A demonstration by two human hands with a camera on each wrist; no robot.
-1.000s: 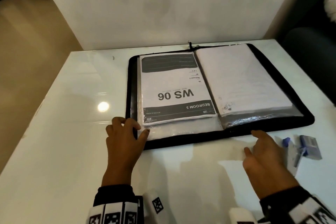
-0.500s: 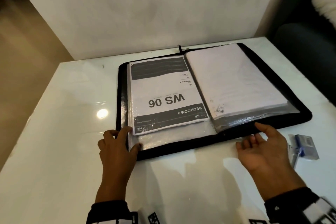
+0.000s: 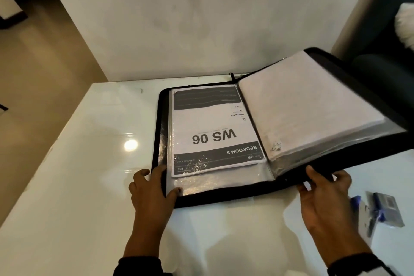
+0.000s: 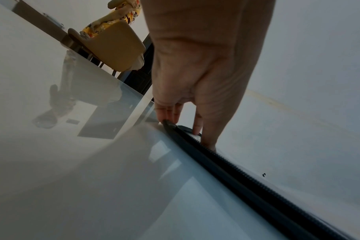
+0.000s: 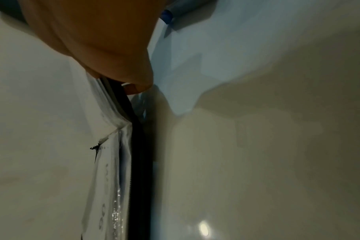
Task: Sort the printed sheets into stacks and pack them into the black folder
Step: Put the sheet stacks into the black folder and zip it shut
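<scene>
The black folder, lying open toward the counter's far edge, looks floppy and heavy with slippery sleeved printed sheets, so its stiff zip rim is the place to hold: the left hand lies flat pinning the near-left corner, while the right hand, grip clenched on the near-right rim, has raised that half, flat half a second ago.

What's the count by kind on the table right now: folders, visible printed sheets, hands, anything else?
Black folder: 1, open, right half lifted off the table
Printed sheets facing up: 2, the WS 06 sheet and a blank-side stack top; sheets beneath cannot be counted
Hands: 2, left hand, right hand
Blue-grey item at right: 1, type unclear
Total: 6
</scene>
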